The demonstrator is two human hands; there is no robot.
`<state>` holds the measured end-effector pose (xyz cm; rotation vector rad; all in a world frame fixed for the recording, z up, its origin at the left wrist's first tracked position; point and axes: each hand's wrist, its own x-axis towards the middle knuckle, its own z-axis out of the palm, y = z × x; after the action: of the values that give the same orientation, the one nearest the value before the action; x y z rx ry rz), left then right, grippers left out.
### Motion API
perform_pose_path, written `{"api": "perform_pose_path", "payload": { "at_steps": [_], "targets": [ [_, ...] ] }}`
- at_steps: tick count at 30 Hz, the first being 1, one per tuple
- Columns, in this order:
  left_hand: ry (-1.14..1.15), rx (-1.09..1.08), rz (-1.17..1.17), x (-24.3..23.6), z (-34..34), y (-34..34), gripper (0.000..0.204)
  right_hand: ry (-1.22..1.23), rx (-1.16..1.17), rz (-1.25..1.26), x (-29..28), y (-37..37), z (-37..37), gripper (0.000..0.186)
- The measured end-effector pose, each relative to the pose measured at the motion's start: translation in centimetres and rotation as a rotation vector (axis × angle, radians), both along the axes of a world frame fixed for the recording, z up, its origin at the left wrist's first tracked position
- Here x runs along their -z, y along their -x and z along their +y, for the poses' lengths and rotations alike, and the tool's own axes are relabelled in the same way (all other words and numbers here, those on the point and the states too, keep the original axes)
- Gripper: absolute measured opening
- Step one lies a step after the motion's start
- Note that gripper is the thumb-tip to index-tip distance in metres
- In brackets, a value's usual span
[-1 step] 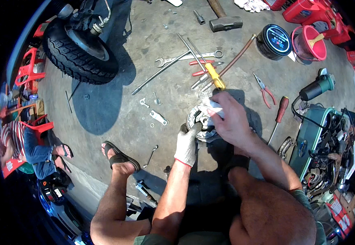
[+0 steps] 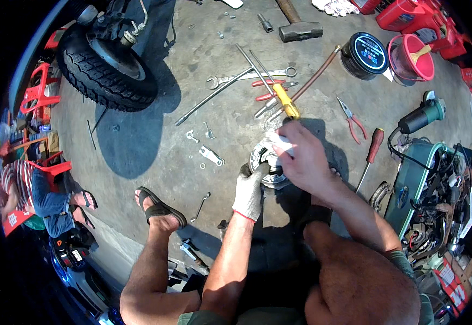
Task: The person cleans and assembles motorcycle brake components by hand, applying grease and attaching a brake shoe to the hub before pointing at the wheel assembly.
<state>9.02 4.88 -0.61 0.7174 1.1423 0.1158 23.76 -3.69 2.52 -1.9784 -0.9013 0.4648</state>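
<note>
Between my feet a round silver metal part, resembling a drum-brake plate (image 2: 258, 155), is gripped at its left edge by my left hand (image 2: 248, 190). That hand wears a white glove with dark, dirty fingertips, and its thumb lies over the part's inner opening. My bare right hand (image 2: 307, 158) is closed on a crumpled white cloth (image 2: 280, 142), pressed to the upper right of the part. The hand hides much of that side. Left of the part lie a small metal lever arm (image 2: 212, 156) and small hardware. Just beyond my right hand lies a yellow-handled screwdriver (image 2: 286, 101).
A tyred wheel (image 2: 106, 70) stands at upper left. Farther off lie a combination wrench (image 2: 252, 76), pliers (image 2: 352, 119) and a sledgehammer (image 2: 300, 31). At right are a red screwdriver (image 2: 375, 146), an angle grinder (image 2: 423, 115), a parts-filled green bin (image 2: 409, 179), a black tub (image 2: 364, 56) and a pink bucket (image 2: 412, 57).
My right hand and the white cloth have shifted slightly over the upper right of the metal part. My left hand stays in place.
</note>
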Motion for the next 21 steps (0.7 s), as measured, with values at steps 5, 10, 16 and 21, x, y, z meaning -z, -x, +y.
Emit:
{"api": "perform_pose_path", "payload": {
  "at_steps": [5, 10, 16, 21],
  "targets": [
    [-0.137, 0.09, 0.053, 1.4, -0.4, 0.4, 0.035, -0.017, -0.265, -0.16, 2.3, 1.9, 1.2, 0.017],
    [0.058, -0.037, -0.112, 1.4, 0.8, 1.1, 0.034, -0.183, 0.076, 0.272, 0.3, -0.4, -1.6, 0.02],
    [0.389, -0.181, -0.319, 3.7, 2.4, 3.3, 0.036, -0.231, 0.414, 0.449, 4.2, -4.2, -7.6, 0.013],
    [0.528, -0.149, -0.463, 4.5, 2.3, 4.1, 0.037, -0.085, 0.472, 0.686, 5.0, -3.3, -9.3, 0.021]
  ]
}}
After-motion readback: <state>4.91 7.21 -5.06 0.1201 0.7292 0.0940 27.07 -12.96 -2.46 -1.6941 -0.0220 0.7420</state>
